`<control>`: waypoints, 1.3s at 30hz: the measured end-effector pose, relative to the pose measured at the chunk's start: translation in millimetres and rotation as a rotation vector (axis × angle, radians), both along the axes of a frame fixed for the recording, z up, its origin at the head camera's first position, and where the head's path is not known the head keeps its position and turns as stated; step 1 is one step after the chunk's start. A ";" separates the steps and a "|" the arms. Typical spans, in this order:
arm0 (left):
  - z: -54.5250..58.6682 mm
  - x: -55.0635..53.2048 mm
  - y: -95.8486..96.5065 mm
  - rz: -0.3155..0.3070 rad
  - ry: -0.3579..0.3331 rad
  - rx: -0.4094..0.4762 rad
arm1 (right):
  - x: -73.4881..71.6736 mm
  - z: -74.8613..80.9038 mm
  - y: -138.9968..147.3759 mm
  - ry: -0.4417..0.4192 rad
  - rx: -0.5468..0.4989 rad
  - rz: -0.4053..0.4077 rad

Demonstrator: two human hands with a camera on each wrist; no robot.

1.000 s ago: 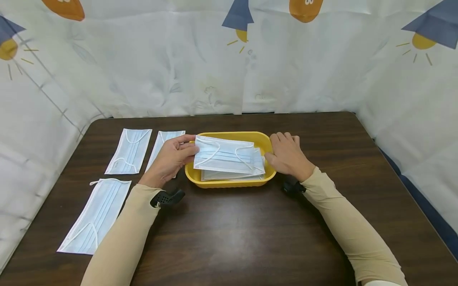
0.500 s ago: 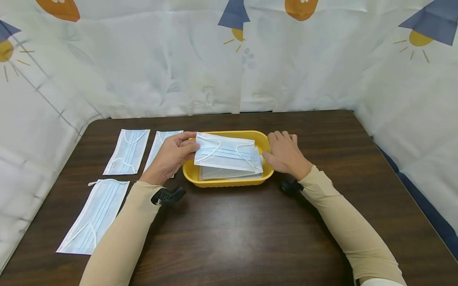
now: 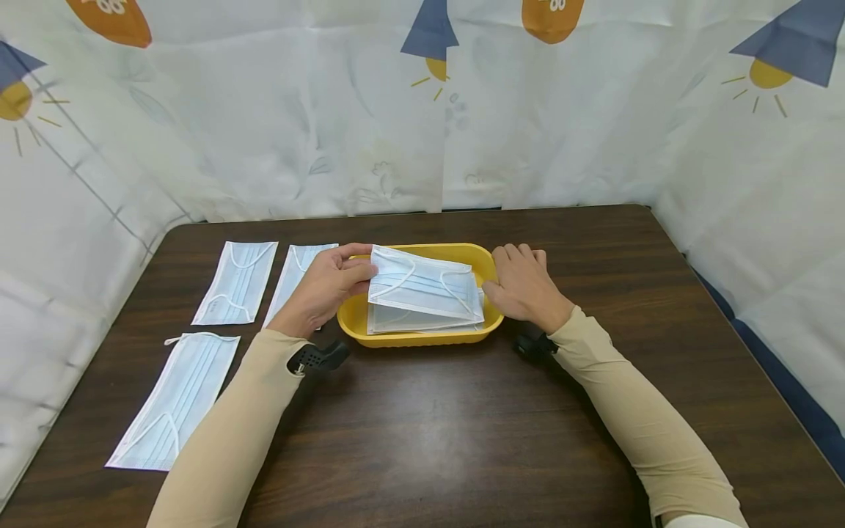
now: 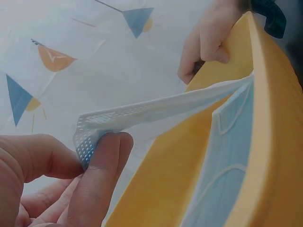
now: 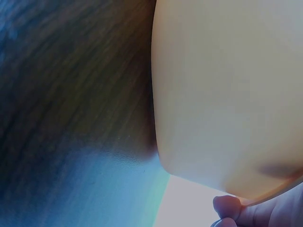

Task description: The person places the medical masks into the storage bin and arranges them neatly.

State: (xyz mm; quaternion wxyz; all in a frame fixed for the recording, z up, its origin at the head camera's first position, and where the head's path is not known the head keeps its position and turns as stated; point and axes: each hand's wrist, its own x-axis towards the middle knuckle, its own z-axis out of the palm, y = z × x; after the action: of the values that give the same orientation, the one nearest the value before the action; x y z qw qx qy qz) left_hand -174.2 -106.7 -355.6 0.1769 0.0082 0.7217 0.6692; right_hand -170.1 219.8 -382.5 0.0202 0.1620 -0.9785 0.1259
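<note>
Head view: face mask (image 3: 425, 284) pinched at one end over a yellow tray (image 3: 422, 339)

The left end of the mask is pinched between thumb and fingers by the left hand (image 3: 333, 287); in the left wrist view that end is seen raised and bent at its dotted edge, with the rest sloping down towards the other masks (image 3: 396, 320) in the tray; whether its right end is borne by them cannot be told for certain. The right end of the tray is gripped by the right hand (image 3: 526, 287), with the fingers curled over the rim; three more items are laid flat on the bench (image 3: 429, 425): a far mask (image 3: 236, 284), a half-hidden mask (image 3: 294, 274) behind the left hand, and a near mask (image 3: 181, 396) partly covered by the left sleeve (image 3: 231, 433).

The held mask is judged very light, thin and soft, hardly fragile but easily creased; some sagging is to be expected when it is held by one end only, and a neighbour could be caught by the ear loops (image 3: 400, 281); a gentle pinch is best taken on the bonded end edge, clear of the loops, since their joins could be strained by a pull.
</note>
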 end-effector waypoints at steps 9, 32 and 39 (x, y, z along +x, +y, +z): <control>-1.2 -0.4 5.3 -0.014 -0.015 -0.035 | 0.3 0.0 -0.5 -0.002 0.009 0.002; 1.2 0.4 5.1 -0.081 -0.021 -0.101 | -1.0 -1.4 1.4 -0.005 0.000 0.003; 1.3 -0.9 7.5 -0.125 0.019 -0.231 | -0.6 -0.7 1.5 -0.003 -0.005 0.001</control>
State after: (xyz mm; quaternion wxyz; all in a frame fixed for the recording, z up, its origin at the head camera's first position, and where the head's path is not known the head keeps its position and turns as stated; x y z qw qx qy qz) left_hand -175.1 -99.1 -354.3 0.2113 0.0391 0.7936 0.5692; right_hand -170.6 221.3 -383.2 0.0192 0.1624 -0.9781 0.1284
